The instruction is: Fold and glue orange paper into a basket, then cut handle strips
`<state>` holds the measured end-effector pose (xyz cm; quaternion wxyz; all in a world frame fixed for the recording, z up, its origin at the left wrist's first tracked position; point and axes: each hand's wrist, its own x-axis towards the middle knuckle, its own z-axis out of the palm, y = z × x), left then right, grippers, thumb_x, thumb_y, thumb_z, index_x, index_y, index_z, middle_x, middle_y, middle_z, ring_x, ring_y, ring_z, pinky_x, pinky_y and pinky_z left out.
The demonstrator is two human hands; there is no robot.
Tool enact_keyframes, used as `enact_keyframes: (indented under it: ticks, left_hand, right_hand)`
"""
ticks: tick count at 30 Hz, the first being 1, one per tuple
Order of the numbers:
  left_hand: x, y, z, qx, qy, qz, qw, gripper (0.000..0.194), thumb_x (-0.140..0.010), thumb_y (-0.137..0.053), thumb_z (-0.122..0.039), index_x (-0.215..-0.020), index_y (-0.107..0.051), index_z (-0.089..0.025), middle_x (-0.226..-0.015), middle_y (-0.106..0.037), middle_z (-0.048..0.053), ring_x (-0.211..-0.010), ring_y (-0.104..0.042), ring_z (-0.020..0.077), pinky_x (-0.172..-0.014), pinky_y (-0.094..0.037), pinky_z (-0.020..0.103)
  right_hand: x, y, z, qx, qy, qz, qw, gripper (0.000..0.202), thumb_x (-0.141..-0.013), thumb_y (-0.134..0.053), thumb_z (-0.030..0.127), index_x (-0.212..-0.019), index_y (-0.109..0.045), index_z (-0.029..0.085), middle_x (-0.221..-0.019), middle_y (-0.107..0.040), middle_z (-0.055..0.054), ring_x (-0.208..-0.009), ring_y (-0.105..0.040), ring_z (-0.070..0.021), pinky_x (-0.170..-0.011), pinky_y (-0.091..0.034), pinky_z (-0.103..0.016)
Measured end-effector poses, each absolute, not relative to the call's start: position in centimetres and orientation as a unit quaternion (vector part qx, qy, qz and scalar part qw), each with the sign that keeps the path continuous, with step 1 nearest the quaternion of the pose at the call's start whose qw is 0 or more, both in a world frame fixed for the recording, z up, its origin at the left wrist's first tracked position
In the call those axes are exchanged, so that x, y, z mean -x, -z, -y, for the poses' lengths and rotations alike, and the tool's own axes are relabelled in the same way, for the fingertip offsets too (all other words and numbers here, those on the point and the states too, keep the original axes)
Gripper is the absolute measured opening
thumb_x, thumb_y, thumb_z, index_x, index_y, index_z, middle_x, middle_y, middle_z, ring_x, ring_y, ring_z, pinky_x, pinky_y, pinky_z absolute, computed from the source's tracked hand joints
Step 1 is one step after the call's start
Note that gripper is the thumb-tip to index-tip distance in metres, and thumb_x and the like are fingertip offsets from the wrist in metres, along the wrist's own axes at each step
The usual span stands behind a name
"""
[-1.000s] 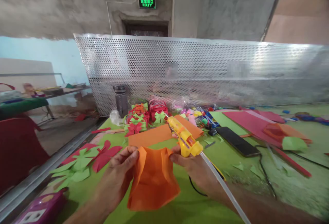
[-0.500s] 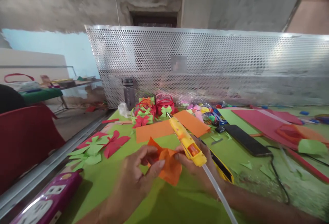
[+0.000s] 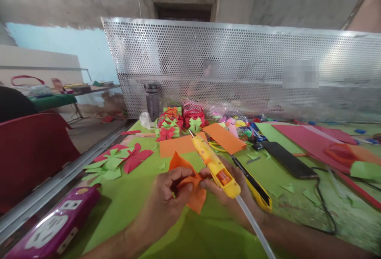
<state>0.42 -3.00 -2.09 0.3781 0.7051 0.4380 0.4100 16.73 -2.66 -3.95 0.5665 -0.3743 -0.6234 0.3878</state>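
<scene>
A folded orange piece [image 3: 197,200] is pinched between both hands above the green table [image 3: 125,203]. My left hand [image 3: 171,195] grips its left side, thumb and fingers pressed together. At its right edge, my right hand [image 3: 226,189] pinches it with the fingertips. The same hand carries a yellow glue gun [image 3: 214,166], whose metal tip points up and away, with a clear glue stick out of its back end. Flat orange sheets [image 3: 175,145] lie just beyond the hands.
A yellow-black cutter [image 3: 253,183] lies right of my right hand, near a black phone [image 3: 287,160]. At left are petal-shaped cutouts [image 3: 137,158] and a purple power strip [image 3: 61,221]. Small decorated boxes [image 3: 193,116] and a bottle [image 3: 152,102] stand before a perforated metal panel [image 3: 178,52].
The view has tilted slightly down. The orange piece has turned and is folded more closely between my fingers, its upper corner now standing up at the left. Both hands keep hold of it.
</scene>
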Motion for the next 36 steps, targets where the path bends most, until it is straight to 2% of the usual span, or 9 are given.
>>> enact_keyframes:
  ticks: [2,5,9,15,18,24,29,33,36]
  left_hand:
    - [-0.5,2.3,3.0,-0.698,-0.404,-0.436,0.399,0.019,-0.077,-0.051,-0.021,-0.089,-0.065,-0.021,-0.081,-0.07,0.0,-0.072,-0.064,0.0156,-0.061,-0.048,0.021]
    - [-0.5,2.6,3.1,-0.688,-0.394,-0.445,0.416,0.022,-0.076,-0.052,-0.021,-0.095,-0.063,-0.021,-0.085,-0.07,0.001,-0.075,-0.064,0.0165,-0.061,-0.049,0.022]
    - [-0.4,2.8,3.1,-0.685,-0.387,-0.456,0.415,0.024,-0.076,-0.053,-0.024,-0.098,-0.061,-0.021,-0.086,-0.07,0.001,-0.071,-0.063,0.0162,-0.057,-0.047,0.021]
    - [-0.7,2.1,3.3,-0.735,-0.374,-0.438,0.358,0.014,-0.077,-0.049,-0.02,-0.083,-0.062,-0.019,-0.068,-0.063,-0.002,-0.059,-0.055,0.0122,-0.052,-0.042,0.02]
    - [-0.9,2.1,3.4,-0.754,-0.384,-0.423,0.324,0.016,-0.078,-0.047,-0.018,-0.085,-0.061,-0.019,-0.067,-0.062,-0.002,-0.056,-0.053,0.0116,-0.051,-0.041,0.02]
    - [-1.0,2.1,3.7,-0.768,-0.4,-0.399,0.301,0.012,-0.077,-0.05,-0.018,-0.085,-0.059,-0.021,-0.062,-0.06,-0.002,-0.059,-0.058,0.0143,-0.056,-0.047,0.023]
    - [-1.0,2.6,3.7,-0.776,-0.388,-0.4,0.296,0.017,-0.078,-0.047,-0.016,-0.094,-0.051,-0.02,-0.062,-0.057,-0.003,-0.058,-0.056,0.0134,-0.052,-0.044,0.022]
    - [-1.1,2.9,3.7,-0.79,-0.393,-0.379,0.28,0.022,-0.077,-0.047,-0.013,-0.097,-0.048,-0.021,-0.06,-0.053,-0.006,-0.051,-0.051,0.0111,-0.049,-0.041,0.021]
    - [-1.1,2.8,3.8,-0.773,-0.384,-0.388,0.323,0.021,-0.079,-0.048,-0.014,-0.098,-0.048,-0.022,-0.064,-0.056,-0.005,-0.056,-0.054,0.0117,-0.05,-0.042,0.021]
  right_hand:
    - [-16.6,4.0,2.6,0.371,-0.412,0.606,0.571,0.025,-0.067,-0.07,0.016,-0.088,-0.06,0.024,-0.078,-0.063,0.004,-0.068,-0.058,-0.0144,-0.06,-0.048,-0.022]
    - [-16.7,3.8,2.5,0.379,-0.407,0.599,0.576,0.021,-0.062,-0.072,0.013,-0.077,-0.06,0.022,-0.069,-0.061,0.005,-0.063,-0.057,-0.0139,-0.056,-0.047,-0.021]
    - [-17.0,3.6,2.3,0.4,-0.377,0.618,0.561,0.019,-0.063,-0.07,0.012,-0.077,-0.063,0.022,-0.07,-0.065,0.004,-0.063,-0.06,-0.0146,-0.055,-0.048,-0.022]
    - [-17.1,2.4,2.5,0.405,-0.305,0.65,0.566,0.013,-0.065,-0.069,0.017,-0.075,-0.062,0.021,-0.07,-0.06,0.004,-0.061,-0.058,-0.0139,-0.054,-0.049,-0.023]
    - [-17.0,1.8,2.8,0.407,-0.291,0.663,0.556,0.015,-0.067,-0.065,0.013,-0.078,-0.062,0.022,-0.072,-0.062,0.003,-0.063,-0.058,-0.0144,-0.055,-0.049,-0.023]
    - [-17.3,1.9,2.9,0.387,-0.324,0.673,0.541,0.044,-0.065,-0.058,0.005,-0.106,-0.06,0.022,-0.079,-0.063,0.003,-0.068,-0.057,-0.0141,-0.057,-0.049,-0.023]
    - [-17.3,1.8,2.8,0.407,-0.295,0.678,0.536,0.03,-0.067,-0.061,0.009,-0.094,-0.063,0.022,-0.073,-0.061,0.004,-0.067,-0.057,-0.0134,-0.055,-0.047,-0.021]
    - [-17.2,1.7,2.8,0.42,-0.293,0.673,0.534,0.042,-0.064,-0.057,0.004,-0.102,-0.061,0.023,-0.072,-0.062,0.004,-0.068,-0.058,-0.0136,-0.055,-0.047,-0.021]
    - [-17.3,1.8,2.8,0.432,-0.288,0.673,0.527,0.043,-0.064,-0.056,0.004,-0.103,-0.06,0.022,-0.073,-0.064,0.003,-0.069,-0.059,-0.0145,-0.054,-0.048,-0.021]
